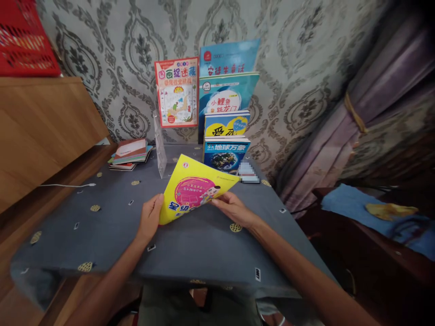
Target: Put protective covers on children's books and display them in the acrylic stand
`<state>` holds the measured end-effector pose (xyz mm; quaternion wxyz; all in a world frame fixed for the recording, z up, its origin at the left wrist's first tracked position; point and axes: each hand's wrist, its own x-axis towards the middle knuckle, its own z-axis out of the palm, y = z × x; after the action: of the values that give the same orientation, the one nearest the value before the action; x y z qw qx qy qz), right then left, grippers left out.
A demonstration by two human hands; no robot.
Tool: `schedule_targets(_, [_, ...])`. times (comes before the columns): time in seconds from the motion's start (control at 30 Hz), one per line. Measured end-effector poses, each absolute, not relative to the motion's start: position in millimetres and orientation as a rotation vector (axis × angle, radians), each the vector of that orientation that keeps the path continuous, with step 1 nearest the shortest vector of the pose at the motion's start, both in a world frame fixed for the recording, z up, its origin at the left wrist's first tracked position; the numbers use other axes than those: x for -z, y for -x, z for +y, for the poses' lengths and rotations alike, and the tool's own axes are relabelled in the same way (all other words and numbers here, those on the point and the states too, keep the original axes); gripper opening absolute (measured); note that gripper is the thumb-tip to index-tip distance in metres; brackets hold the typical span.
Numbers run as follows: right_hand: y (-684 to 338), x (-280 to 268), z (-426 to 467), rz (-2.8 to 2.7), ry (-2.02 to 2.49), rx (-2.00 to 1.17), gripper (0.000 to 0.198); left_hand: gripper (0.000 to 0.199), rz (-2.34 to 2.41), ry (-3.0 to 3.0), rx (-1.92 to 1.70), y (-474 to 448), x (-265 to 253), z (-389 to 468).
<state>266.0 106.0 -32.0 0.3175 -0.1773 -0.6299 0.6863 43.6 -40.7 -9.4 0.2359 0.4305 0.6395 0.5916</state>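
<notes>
Between my two hands is a thin yellow book (200, 179) with a pink oval and a cartoon child on its cover, tilted above the table. My left hand (151, 215) grips its left edge, thumb on the front. My right hand (234, 208) holds the lower right edge, its fingers partly hidden. Behind the yellow book, a clear stand (159, 145) carries an upright red-bordered picture book (177, 97). To its right rise stepped rows of books, with a blue earth book (226, 154) in front and a teal book (227, 95) farther back.
A low stack of thin books (131, 151) lies at the back left of the cloth-covered table (112, 217). A white cable (68, 185) crosses the left side. At the right are a purple curtain (340, 131) and a blue cloth (353, 206). A red basket (27, 40) sits atop a wooden cabinet (44, 136).
</notes>
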Motion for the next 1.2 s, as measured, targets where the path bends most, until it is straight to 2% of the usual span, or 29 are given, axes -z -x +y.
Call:
schedule_targets(0.17, [-261,7,113,-1.704,0.436,-1.646,0.056,0.055,1.511,-0.904,-1.771,-49,12,-30])
schedule_targets(0.4, [-262,-8,113,-1.639,0.567,-1.679,0.046,0.052,1.375,-0.806,-1.725,-50,20,-26])
schedule_targets(0.63, [-267,35,114,-1.648,0.788,-1.809,0.059,0.053,1.525,-0.82,-1.312,-34,39,-27])
schedule_targets(0.83, [-268,56,118,-1.587,0.949,-1.827,0.049,0.047,1.693,-1.15,-1.022,-18,38,-21])
schedule_targets(0.97, [-267,58,123,-1.533,1.002,-1.818,0.052,0.041,1.78,-1.353,-0.825,-10,32,-16])
schedule_targets(1.2, [-264,57,127,-1.522,1.106,-1.802,0.051,0.036,1.9,-1.515,-0.728,-8,28,-5])
